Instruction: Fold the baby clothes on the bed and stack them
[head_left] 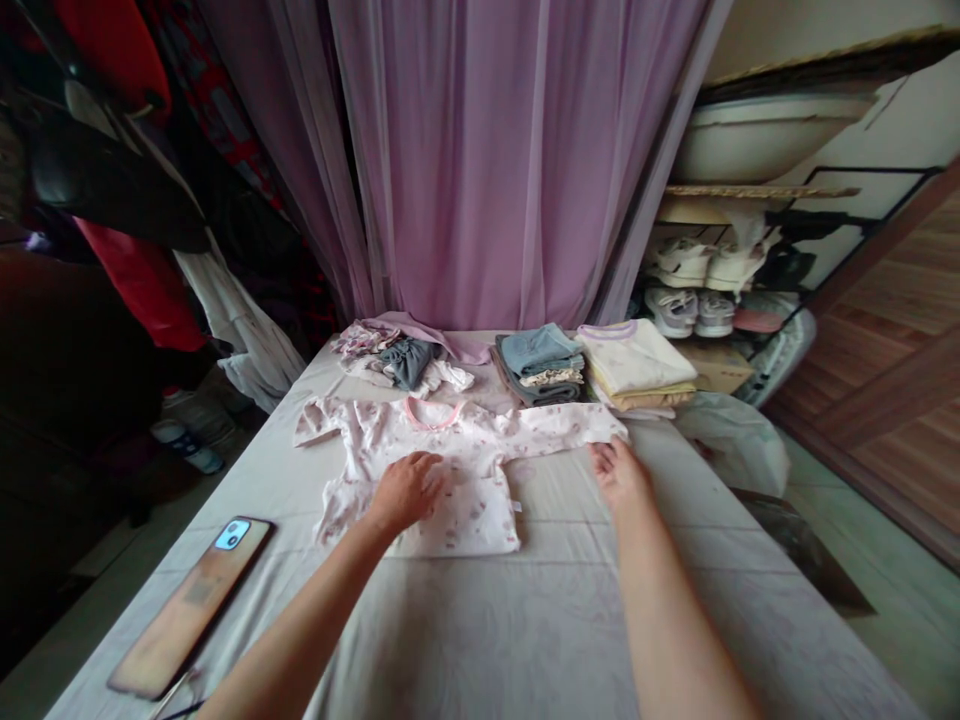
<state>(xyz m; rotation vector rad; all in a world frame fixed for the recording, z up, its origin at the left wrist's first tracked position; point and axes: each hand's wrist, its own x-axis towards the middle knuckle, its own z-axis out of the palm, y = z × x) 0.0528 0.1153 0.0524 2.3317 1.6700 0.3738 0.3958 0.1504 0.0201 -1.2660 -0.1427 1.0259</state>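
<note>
The left hand (pixel 409 490) lies palm down with the fingers spread and flat on the body of a baby shirt (pixel 465 440), pressing the cloth against the sheet-covered surface (pixel 525 620). The shirt is white with a small pink print and a pink neckline. It is laid out flat, with the neckline just beyond this hand and both sleeves stretched out to either side.

The right hand (pixel 619 470) rests at the end of the far sleeve (pixel 570 425), its fingertips touching the cuff. The fingers look slightly curled, but from this angle I cannot tell whether they pinch the cloth or only lie on it.

Out to the left of the left hand and closer to the person, a phone (pixel 191 600) lies face down near the edge of the surface. Beyond the left hand, past the neckline, sits a loose pile of small clothes (pixel 405 360). Beyond the gap between the two hands stands a folded denim stack (pixel 540 365), and just beyond the right hand a folded cream stack (pixel 634 365). Behind all of these hangs a lilac curtain (pixel 487 150). Off to the right of the right hand are a white bag (pixel 739 440) and a shoe rack (pixel 697 290).
</note>
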